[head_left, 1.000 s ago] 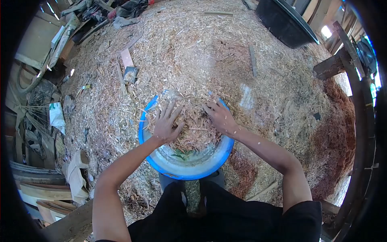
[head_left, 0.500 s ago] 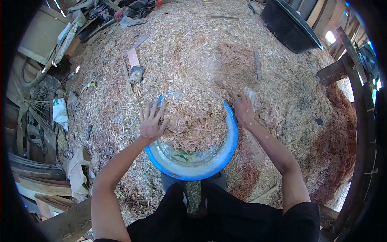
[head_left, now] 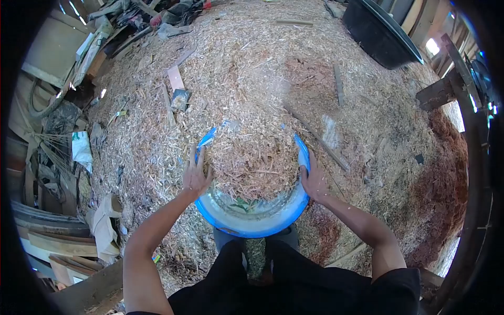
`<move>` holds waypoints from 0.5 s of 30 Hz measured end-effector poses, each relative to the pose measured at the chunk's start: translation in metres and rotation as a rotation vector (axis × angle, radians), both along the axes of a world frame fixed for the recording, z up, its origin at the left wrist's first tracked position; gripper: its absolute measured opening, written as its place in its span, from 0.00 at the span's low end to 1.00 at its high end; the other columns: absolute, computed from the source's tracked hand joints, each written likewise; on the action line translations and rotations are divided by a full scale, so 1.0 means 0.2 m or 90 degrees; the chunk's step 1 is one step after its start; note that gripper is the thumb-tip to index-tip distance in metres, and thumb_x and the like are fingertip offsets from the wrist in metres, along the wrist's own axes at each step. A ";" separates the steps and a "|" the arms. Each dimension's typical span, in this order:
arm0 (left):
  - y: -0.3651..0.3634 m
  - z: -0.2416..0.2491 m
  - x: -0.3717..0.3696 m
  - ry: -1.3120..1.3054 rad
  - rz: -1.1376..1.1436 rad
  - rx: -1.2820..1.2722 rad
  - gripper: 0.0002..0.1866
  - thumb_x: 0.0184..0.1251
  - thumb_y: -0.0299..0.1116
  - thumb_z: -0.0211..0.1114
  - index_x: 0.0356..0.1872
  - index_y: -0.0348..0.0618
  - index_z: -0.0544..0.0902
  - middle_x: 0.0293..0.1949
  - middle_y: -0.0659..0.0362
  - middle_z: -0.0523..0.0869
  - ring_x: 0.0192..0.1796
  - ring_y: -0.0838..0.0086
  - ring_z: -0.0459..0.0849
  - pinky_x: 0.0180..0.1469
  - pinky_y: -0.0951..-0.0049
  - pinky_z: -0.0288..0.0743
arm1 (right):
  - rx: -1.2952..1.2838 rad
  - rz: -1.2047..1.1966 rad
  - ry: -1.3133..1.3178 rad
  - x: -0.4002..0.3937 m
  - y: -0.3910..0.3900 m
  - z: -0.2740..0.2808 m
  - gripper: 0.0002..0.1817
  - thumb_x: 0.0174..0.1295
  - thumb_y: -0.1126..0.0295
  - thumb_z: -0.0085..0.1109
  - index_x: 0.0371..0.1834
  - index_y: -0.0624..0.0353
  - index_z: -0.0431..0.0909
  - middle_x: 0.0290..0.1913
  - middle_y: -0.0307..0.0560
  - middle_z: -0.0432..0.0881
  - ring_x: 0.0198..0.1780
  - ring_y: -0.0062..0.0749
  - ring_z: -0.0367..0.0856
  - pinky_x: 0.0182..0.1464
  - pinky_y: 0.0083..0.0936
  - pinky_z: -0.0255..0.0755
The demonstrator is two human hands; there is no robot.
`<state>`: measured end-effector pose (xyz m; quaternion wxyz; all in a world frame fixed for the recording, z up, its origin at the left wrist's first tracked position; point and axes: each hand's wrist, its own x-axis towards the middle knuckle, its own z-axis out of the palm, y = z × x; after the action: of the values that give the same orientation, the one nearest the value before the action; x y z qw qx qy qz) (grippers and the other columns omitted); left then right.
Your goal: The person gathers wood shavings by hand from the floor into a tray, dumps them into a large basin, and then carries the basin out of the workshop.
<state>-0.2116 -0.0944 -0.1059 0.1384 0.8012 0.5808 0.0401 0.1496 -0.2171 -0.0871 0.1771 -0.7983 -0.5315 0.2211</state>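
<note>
A round basin (head_left: 247,229) with a blue rim and pale inside stands before my feet, tilted with its far side down in the wood shavings. Loose shavings (head_left: 254,168) fill much of it and bury the far rim; a few green leaves (head_left: 242,203) show at the near bottom. My left hand (head_left: 196,177) grips the left rim, fingers pointing forward and thumb over the inside. On the opposite rim, my right hand (head_left: 315,181) holds on with its thumb inside and its fingers along the outer wall.
Beyond the right hand lies a thin wooden stick (head_left: 320,137) on the shavings. A large black tub (head_left: 382,37) stands at the back right. Scrap boards (head_left: 58,244) and a white packet (head_left: 81,149) are on the left, and a wooden post frame (head_left: 470,157) on the right.
My right hand has moved back from beyond the rim onto the basin's right edge. The left hand has shifted slightly back along the left rim, and more of that rim shows.
</note>
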 end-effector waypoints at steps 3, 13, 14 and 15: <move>0.03 0.01 0.00 -0.020 -0.047 0.084 0.39 0.65 0.42 0.58 0.76 0.49 0.54 0.74 0.42 0.52 0.67 0.41 0.66 0.68 0.55 0.65 | 0.103 0.005 0.052 0.02 0.01 -0.03 0.33 0.69 0.66 0.48 0.75 0.63 0.50 0.61 0.72 0.70 0.57 0.66 0.74 0.58 0.48 0.69; 0.43 0.31 0.18 -0.141 -0.040 0.072 0.40 0.65 0.39 0.62 0.75 0.48 0.53 0.71 0.31 0.54 0.64 0.33 0.68 0.60 0.51 0.73 | 0.285 -0.031 0.057 0.14 0.33 0.12 0.31 0.68 0.71 0.49 0.75 0.60 0.54 0.58 0.70 0.73 0.55 0.65 0.75 0.57 0.47 0.69; 0.47 0.35 0.20 -0.142 -0.037 0.082 0.40 0.65 0.38 0.62 0.75 0.47 0.53 0.71 0.32 0.55 0.65 0.35 0.68 0.61 0.51 0.73 | 0.287 -0.036 0.055 0.15 0.36 0.18 0.32 0.68 0.71 0.50 0.75 0.60 0.54 0.57 0.70 0.74 0.54 0.65 0.75 0.56 0.46 0.70; 0.50 0.41 0.22 -0.146 -0.043 0.071 0.40 0.65 0.38 0.62 0.75 0.47 0.53 0.71 0.32 0.55 0.65 0.35 0.68 0.61 0.51 0.73 | 0.278 -0.042 0.051 0.16 0.37 0.26 0.32 0.68 0.71 0.50 0.75 0.60 0.54 0.57 0.70 0.74 0.54 0.65 0.75 0.56 0.46 0.70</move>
<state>-0.1678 0.0065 -0.0246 0.1601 0.8168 0.5310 0.1588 0.1817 -0.1435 -0.0351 0.3734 -0.7489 -0.5327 0.1262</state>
